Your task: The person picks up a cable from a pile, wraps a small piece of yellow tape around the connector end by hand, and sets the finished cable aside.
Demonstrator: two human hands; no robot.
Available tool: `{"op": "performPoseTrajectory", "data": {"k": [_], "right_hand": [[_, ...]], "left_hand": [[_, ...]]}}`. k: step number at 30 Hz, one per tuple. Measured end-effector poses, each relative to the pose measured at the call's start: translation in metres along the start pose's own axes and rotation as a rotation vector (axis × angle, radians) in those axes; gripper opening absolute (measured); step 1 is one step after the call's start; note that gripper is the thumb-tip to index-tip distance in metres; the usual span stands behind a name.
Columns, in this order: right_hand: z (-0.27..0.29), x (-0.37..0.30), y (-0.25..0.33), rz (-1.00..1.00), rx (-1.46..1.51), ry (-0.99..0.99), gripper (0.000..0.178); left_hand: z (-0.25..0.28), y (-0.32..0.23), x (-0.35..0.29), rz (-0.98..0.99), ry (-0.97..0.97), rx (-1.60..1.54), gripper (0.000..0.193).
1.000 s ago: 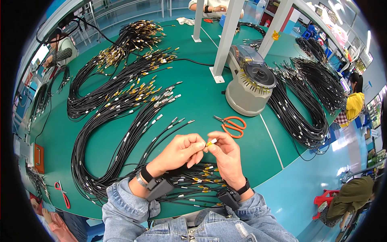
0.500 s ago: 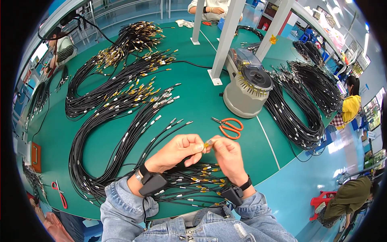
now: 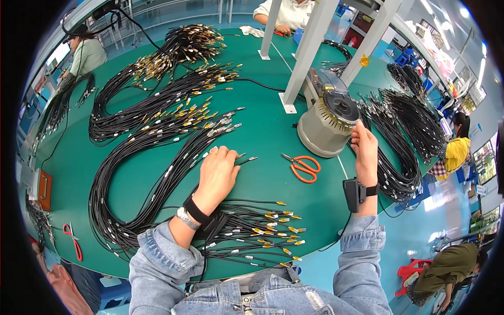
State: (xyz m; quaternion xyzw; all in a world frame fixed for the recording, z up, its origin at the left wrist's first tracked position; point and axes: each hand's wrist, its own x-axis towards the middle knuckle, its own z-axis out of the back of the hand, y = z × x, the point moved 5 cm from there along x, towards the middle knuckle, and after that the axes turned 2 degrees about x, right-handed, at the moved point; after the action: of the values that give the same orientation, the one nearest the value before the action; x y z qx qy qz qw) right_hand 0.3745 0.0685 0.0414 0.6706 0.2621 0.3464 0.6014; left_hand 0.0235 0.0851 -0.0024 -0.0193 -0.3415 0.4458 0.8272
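My left hand (image 3: 216, 172) reaches over loose black cables (image 3: 251, 158) in the middle of the table. Its fingers curl down onto a cable, with silver connector ends showing just beyond them. My right hand (image 3: 366, 149) is raised beside the round grey tape dispenser (image 3: 326, 126). Its thumb and forefinger are pinched together at the dispenser's right rim; what they hold is too small to make out. Short yellowish tape strips fan around the dispenser's dark wheel. Below my left hand lies a bunch of black cables (image 3: 262, 231), many with yellow wraps near their tips.
Orange-handled cutters (image 3: 303, 169) lie between my hands. Large looped cable bundles (image 3: 121, 178) cover the left side, and more bundles (image 3: 401, 157) lie right of the dispenser. Grey posts (image 3: 302, 68) stand behind it. Red-handled scissors (image 3: 74, 242) rest at the left edge. Other people sit around.
My hands were together, holding a cable end with a yellow wrap. They have parted: the left moved left onto the loose cables, the right went up and right to the dispenser.
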Motion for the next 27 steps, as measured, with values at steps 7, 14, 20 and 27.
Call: {"op": "performPoseTrajectory", "data": {"k": [7, 14, 20, 27], "right_hand": [[-0.012, -0.002, 0.007, 0.053, 0.237, 0.156, 0.016], [-0.054, -0.071, 0.028, 0.041, 0.585, 0.383, 0.011], [-0.098, -0.131, 0.01, -0.169, 0.559, 0.561, 0.016], [-0.099, -0.137, 0.002, -0.217, 0.538, 0.555, 0.015]], "left_hand": [[-0.023, 0.018, -0.006, 0.091, 0.246, 0.048, 0.012], [-0.019, 0.015, 0.0, 0.254, 0.287, -0.382, 0.014], [0.0, -0.013, 0.009, 0.206, 0.303, -0.599, 0.015], [0.009, -0.026, 0.011, 0.128, 0.121, -0.674, 0.008]]}}
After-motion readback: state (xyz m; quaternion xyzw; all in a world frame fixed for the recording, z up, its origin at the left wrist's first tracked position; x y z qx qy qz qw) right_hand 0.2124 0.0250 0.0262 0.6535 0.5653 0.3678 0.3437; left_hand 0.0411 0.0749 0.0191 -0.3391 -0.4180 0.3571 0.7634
